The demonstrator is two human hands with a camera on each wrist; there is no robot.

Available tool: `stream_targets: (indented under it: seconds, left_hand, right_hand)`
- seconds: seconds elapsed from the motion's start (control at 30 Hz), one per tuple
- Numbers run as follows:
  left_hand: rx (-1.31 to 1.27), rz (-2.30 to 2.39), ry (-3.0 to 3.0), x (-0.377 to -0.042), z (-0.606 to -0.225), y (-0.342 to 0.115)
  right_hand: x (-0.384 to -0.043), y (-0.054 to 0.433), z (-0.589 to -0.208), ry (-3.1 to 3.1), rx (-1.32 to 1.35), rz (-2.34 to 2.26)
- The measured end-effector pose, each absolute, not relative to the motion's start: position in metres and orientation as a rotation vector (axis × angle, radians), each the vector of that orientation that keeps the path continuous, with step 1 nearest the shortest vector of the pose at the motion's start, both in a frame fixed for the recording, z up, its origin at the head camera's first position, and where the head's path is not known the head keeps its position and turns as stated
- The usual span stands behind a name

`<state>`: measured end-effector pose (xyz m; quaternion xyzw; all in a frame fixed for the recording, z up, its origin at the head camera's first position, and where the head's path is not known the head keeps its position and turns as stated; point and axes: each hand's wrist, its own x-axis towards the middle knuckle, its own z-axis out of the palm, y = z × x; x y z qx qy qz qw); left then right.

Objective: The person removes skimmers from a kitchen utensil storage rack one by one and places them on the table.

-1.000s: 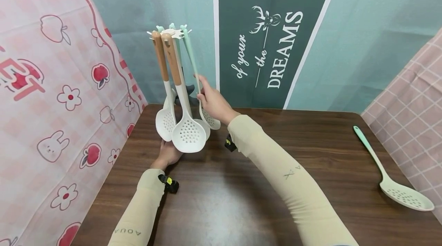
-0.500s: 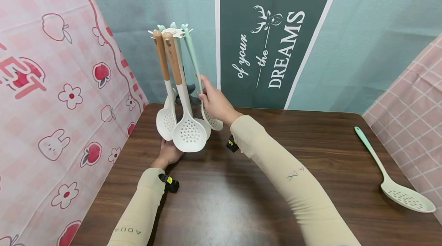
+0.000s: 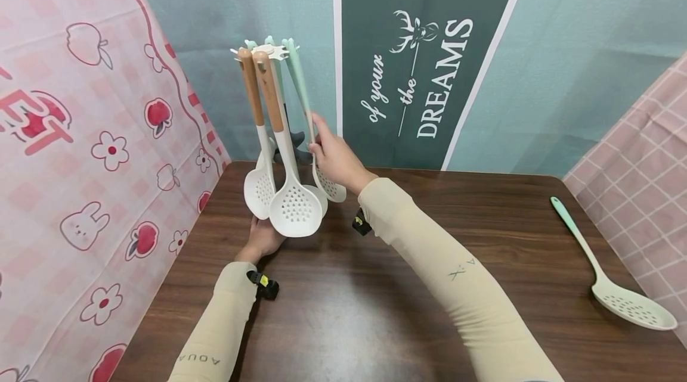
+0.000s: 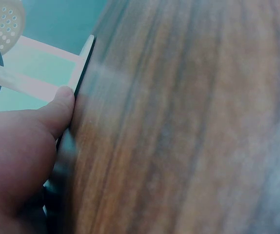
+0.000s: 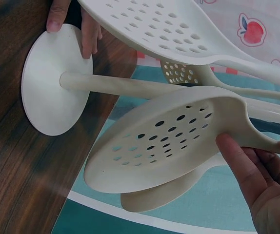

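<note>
A white utensil stand (image 3: 268, 50) rises at the back left of the table, its round base (image 5: 47, 92) showing in the right wrist view. My left hand (image 3: 265, 239) holds the edge of that base; in the left wrist view its thumb (image 4: 64, 100) lies at the rim. Several utensils hang around the stand, among them two white skimmers with wooden handles (image 3: 268, 90). My right hand (image 3: 338, 161) pinches a pale slotted spoon (image 5: 115, 173) with a mint handle near its bowl. The top of that handle is up at the stand's hooks.
Another mint-handled slotted spoon (image 3: 633, 306) lies at the right side of the brown wooden table (image 3: 343, 316). A pink patterned cloth (image 3: 86, 179) hangs along the left, a teal and green cloth (image 3: 408, 102) behind, and a pink checked cloth (image 3: 644, 161) at the right.
</note>
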<state>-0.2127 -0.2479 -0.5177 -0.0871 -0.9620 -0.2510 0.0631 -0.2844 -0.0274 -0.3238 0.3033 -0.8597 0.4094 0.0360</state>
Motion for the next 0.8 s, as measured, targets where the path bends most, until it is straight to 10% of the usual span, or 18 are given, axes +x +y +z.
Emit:
stream_targets:
  seconds: [0.8]
  left_hand:
    - [-0.218,-0.640,-2.997,-0.2106,-0.5096,-0.2436]
  right_hand:
    - [-0.2863,-0.0215,-0.3222,-2.620,0.932,1.255]
